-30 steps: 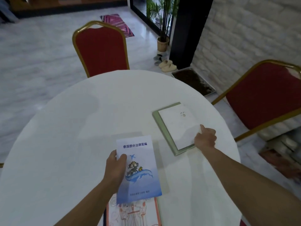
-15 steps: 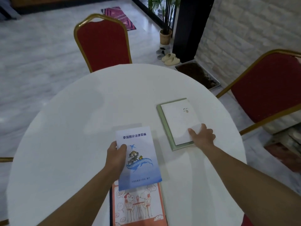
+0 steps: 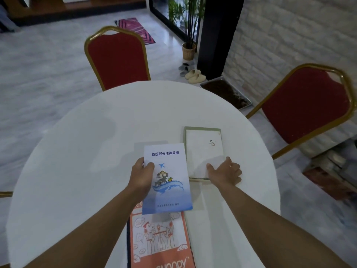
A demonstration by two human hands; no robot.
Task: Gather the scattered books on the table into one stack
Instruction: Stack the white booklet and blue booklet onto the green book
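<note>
Left hand (image 3: 142, 176) clamps the blue booklet (image 3: 167, 179) above the orange Snoopy book (image 3: 160, 240) at the near worktop (image 3: 77, 151) edge. Right hand (image 3: 225, 174), fingers spread flat, presses the white book (image 3: 203, 151) lying on a green book (image 3: 201, 129). Risk: sliding the pair could shear the white book off the green one.

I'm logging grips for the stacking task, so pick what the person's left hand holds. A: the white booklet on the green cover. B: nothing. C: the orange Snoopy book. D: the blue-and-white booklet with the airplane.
D: the left hand grips the left edge of the blue-and-white booklet with the airplane, thumb on its cover.
</note>
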